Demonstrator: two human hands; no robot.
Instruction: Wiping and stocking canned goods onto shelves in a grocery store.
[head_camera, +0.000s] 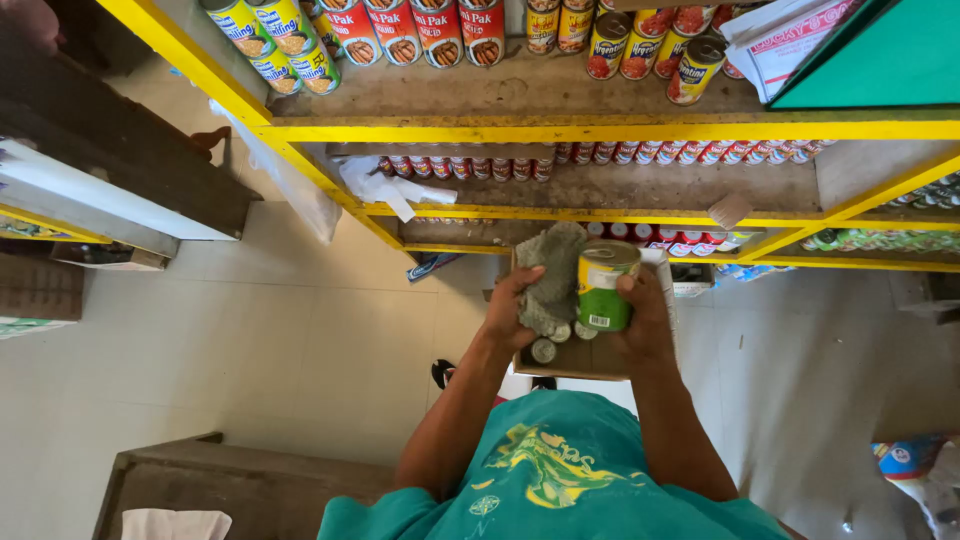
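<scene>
My left hand (515, 308) grips a crumpled grey-green cloth (551, 272) and presses it against the side of a green-labelled tin can (603, 287). My right hand (645, 318) holds that can upright from the right. Both hands are above an open cardboard box (592, 358) with several small tins (545, 349) in it. In front stand yellow-edged shelves (600, 131).
The top shelf carries rows of cans (440, 30), and red-labelled tins (470, 166) line the middle and lower shelves. A white plastic bag (290, 185) hangs at the shelf's left end. A wooden bench (240, 485) is at the bottom left. A dark counter (130, 160) stands at left.
</scene>
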